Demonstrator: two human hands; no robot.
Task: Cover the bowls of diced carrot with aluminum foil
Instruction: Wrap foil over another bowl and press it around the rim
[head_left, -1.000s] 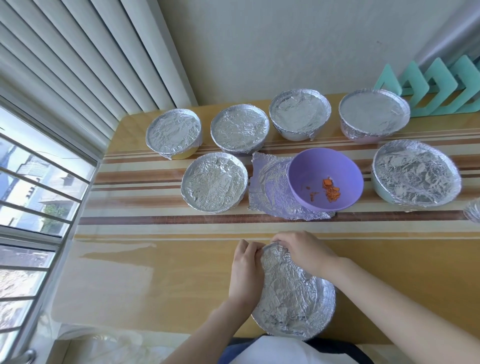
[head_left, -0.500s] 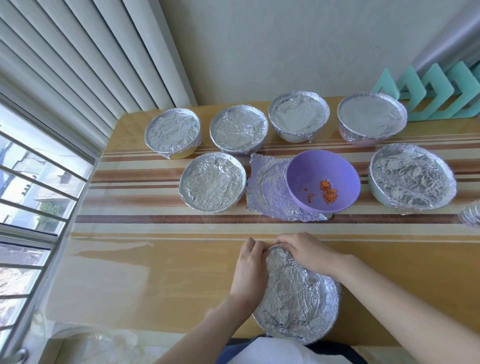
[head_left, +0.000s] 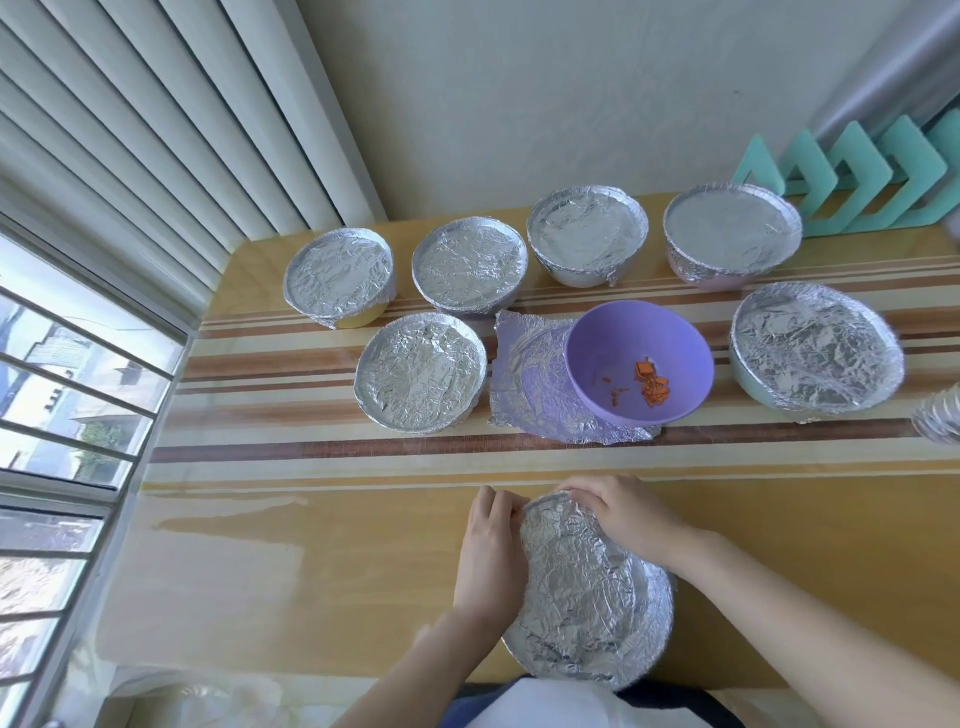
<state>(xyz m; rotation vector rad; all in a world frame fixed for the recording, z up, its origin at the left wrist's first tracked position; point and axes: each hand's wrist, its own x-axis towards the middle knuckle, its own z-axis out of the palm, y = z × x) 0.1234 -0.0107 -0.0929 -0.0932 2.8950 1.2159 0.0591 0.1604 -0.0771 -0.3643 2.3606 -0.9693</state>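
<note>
The left hand (head_left: 491, 556) is gripping the left rim of the round bowl covered in crinkled silver foil (head_left: 587, 597) at the yellow wooden table's (head_left: 311, 545) near edge; the right hand (head_left: 623, 519) is pinching foil over its far rim.

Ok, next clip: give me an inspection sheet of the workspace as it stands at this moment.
Surface: glossy striped wooden table.
Job's things: six foil-covered bowls across the far half; purple bowl uncovered, a little diced carrot inside, resting partly on a loose foil sheet; near bowl wrapped in foil.
Clutter: foil item at the right edge, cut off by the frame.
Grips: left grip pinches the near bowl's foil at the far-left rim; right grip curls over the far rim.
Cables: nothing seen.
Surroundings: window and blinds on the left; teal zigzag rack at the wall.
</note>
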